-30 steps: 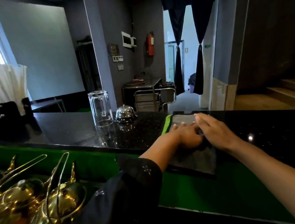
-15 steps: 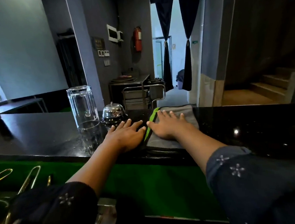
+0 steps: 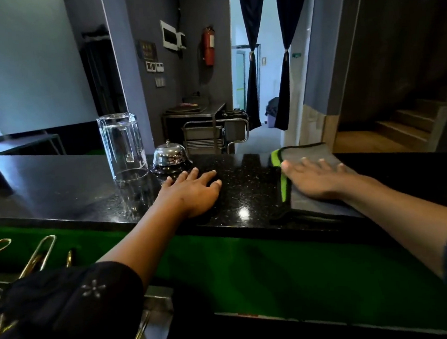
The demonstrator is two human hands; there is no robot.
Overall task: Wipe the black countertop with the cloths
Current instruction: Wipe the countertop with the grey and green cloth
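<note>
Seen from above the black desk [image 3: 246,194]: right hand [image 3: 318,180] pressed flat, fingers [image 3: 324,163] spread straight, on a grey green-edged cloth [image 3: 307,151] near the far edge — likely weighted so for wiping. Left hand [image 3: 192,193] laid open, fingers relaxed, on bare stone just before a silver bell [image 3: 170,157] and beside an upturned glass [image 3: 123,147] — probably for bracing.

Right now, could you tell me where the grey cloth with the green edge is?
In the head view, the grey cloth lies flat on the black countertop, right of centre, under the right hand, well right of the service bell.
</note>
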